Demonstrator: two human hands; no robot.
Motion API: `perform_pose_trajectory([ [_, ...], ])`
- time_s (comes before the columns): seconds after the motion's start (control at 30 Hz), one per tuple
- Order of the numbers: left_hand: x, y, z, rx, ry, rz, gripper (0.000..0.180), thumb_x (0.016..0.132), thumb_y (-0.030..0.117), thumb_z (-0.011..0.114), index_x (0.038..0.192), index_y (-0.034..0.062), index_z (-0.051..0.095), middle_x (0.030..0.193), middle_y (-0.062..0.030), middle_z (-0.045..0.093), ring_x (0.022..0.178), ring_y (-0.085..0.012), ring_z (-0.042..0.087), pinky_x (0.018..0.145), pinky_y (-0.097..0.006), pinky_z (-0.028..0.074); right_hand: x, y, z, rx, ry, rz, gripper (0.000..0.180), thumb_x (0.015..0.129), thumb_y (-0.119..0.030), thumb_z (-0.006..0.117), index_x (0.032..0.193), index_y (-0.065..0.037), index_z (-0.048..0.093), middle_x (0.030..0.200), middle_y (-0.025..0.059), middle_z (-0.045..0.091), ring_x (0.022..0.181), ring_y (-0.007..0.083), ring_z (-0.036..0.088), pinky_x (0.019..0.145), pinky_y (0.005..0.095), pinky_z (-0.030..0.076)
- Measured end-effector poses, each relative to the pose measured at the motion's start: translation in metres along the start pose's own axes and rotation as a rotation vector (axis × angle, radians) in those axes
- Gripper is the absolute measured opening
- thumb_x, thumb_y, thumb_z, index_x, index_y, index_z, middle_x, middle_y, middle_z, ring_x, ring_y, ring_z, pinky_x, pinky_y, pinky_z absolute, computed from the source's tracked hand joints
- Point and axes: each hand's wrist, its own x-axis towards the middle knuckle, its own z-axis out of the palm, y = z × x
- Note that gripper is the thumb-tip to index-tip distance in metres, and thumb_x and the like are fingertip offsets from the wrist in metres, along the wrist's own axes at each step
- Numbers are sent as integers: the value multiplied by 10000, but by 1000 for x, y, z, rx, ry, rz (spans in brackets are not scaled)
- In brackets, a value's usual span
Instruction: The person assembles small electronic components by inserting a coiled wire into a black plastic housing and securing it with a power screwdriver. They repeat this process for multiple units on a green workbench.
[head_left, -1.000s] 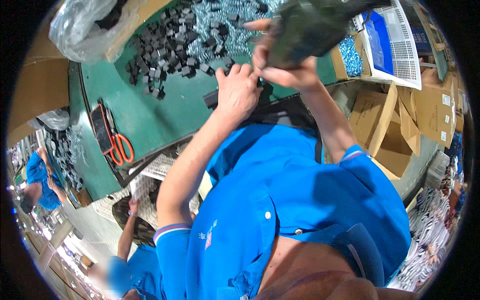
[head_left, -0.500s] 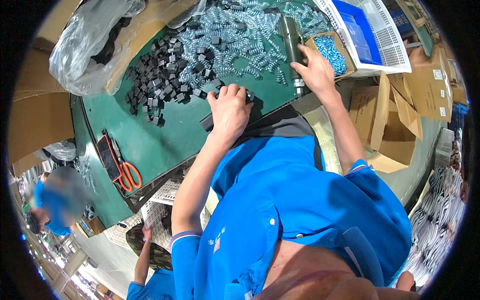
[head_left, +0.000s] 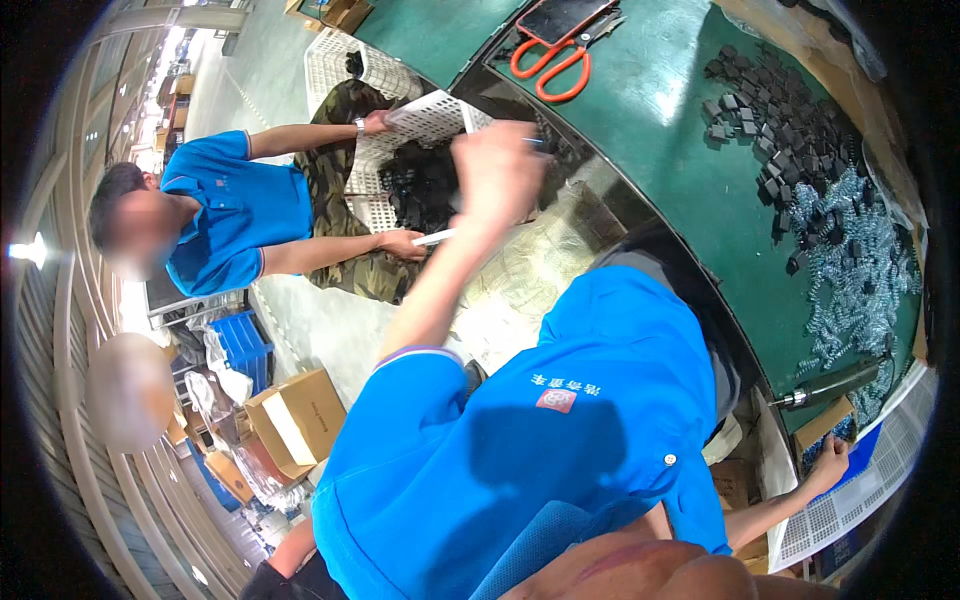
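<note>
My left hand (head_left: 497, 178) is raised over a white perforated basket (head_left: 440, 112) of black parts (head_left: 425, 185). Motion smears its fingers, so whether it holds anything is unclear. Far to the right, my right hand (head_left: 828, 465) reaches to a small cardboard box (head_left: 822, 422) of blue screws. Its fingers look bent together, and anything between them is too small to make out. Beside that box lies a dark power screwdriver (head_left: 832, 384). Coiled metal springs (head_left: 850, 270) and small black blocks (head_left: 775, 120) are heaped on the green table (head_left: 660, 165).
A co-worker in a blue shirt (head_left: 240, 200) sits at the left, both hands on the basket. Orange-handled scissors (head_left: 565, 70) and a phone (head_left: 565, 18) lie near the table edge. A white crate (head_left: 870, 500) stands beyond my right hand; a cardboard box (head_left: 300, 420) is at the lower left.
The view has swung left. My left hand has left the dark bar-like part at the table edge for the basket. My right hand has moved from the screwdriver to the screw box.
</note>
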Motion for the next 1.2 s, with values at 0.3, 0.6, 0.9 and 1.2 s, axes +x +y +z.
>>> perform_pose_trajectory([
  [0.3,36,-45,1,33,107,-28,566,788,128,745,1308,13,553,1265,-187,566,1194,-378,510,1003,-446,401,-42,-15,1,657,314,98,52,874,-50,627,865,-1,614,750,29,623,656,92,534,622,231,432],
  [0.6,251,195,101,-598,-8,519,257,841,130,658,1078,30,670,1066,-169,633,1018,-374,592,877,-429,489,-144,-94,-2,1348,304,42,61,873,-22,605,832,-23,561,981,119,600,751,150,608,589,239,494],
  [0.9,489,196,269,-168,-1,376,617,895,457,561,1426,162,452,1460,-169,442,1342,-352,410,1126,-451,305,-193,-150,46,1551,110,380,94,863,-54,632,859,-32,541,675,38,546,500,130,556,443,250,469],
  [1.2,424,241,252,-66,-76,216,704,881,498,528,1486,180,358,1522,-143,361,1414,-360,293,1138,-535,234,-172,-209,62,1356,136,446,54,918,-28,603,915,9,565,700,62,581,571,127,601,479,242,502],
])
